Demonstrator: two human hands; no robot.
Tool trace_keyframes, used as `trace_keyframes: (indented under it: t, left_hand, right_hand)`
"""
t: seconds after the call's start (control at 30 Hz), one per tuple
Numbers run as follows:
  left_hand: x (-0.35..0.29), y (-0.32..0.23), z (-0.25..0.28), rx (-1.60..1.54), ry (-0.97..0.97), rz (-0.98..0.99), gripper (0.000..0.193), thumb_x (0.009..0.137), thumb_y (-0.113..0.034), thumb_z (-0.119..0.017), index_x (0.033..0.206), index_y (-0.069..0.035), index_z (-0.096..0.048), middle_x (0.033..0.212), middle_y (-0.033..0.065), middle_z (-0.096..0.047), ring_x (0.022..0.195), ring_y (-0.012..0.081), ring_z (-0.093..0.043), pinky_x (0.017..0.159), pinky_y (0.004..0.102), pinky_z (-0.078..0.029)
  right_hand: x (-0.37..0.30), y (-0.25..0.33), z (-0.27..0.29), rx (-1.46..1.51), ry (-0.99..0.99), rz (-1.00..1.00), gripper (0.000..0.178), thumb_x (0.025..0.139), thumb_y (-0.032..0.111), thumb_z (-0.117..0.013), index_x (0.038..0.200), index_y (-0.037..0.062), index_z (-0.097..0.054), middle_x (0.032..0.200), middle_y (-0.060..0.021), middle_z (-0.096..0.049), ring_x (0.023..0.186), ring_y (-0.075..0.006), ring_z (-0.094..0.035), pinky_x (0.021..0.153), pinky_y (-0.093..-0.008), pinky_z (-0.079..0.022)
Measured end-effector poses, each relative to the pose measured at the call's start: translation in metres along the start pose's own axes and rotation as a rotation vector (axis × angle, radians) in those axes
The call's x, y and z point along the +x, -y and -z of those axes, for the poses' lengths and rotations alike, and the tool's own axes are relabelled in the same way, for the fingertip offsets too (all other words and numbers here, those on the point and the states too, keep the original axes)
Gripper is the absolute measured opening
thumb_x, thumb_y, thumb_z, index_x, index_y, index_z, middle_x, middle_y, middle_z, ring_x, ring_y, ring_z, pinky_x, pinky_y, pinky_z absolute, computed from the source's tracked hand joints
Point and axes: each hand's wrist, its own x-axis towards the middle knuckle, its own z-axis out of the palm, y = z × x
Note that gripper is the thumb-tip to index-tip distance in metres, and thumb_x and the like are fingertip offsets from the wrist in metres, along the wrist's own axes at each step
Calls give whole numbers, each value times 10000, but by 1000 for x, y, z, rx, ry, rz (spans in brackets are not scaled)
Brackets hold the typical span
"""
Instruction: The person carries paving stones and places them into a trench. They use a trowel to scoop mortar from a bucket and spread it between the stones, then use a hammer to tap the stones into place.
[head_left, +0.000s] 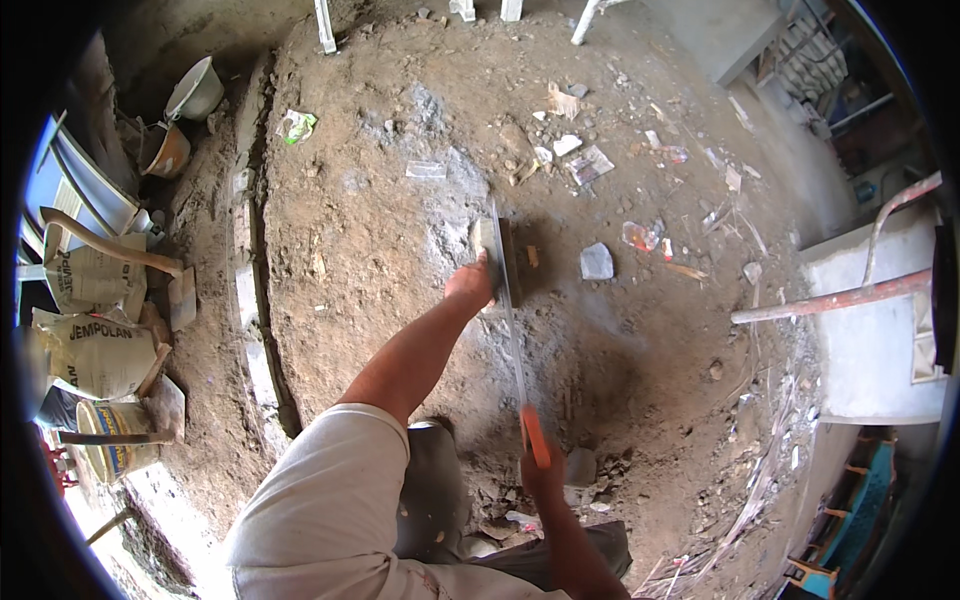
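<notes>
My left hand (472,285) reaches forward and holds a small grey block (487,243) steady on the dirt ground. My right hand (541,476) grips the orange handle of a hand saw (510,330). The saw's long blade runs away from me, and its far part rests against the block beside my left hand. My left sleeve is pale, and my knee shows below it.
Rubble, stones (596,262) and plastic scraps litter the dirt. Cement sacks (95,350), buckets (110,440) and a wooden tool handle (110,247) stand at the left beside a shallow trench (255,300). A rusty pipe (830,297) and a concrete slab (880,330) lie at the right.
</notes>
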Motion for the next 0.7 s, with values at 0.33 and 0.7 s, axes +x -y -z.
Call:
trace_keyframes:
  t: [0.33,0.7]
  left_hand:
    - [11,21,-4,-91,48,48,584,994,-311,-524,1485,-94,-297,1177,158,-657,1120,332,-622,940,448,-496]
    - [7,14,-3,5,12,-4,1061,727,-345,-835,1544,-201,-173,1271,172,-604,1168,346,-588,959,440,-492]
  right_hand:
    - [-10,1,-6,27,25,13,240,773,102,-598,976,0,-520,712,-219,-557,714,-452,-594,600,-501,-454]
    - [105,40,-32,-17,-18,67,267,780,79,-587,1031,-6,-549,752,-219,-582,703,-449,-596,595,-486,-463]
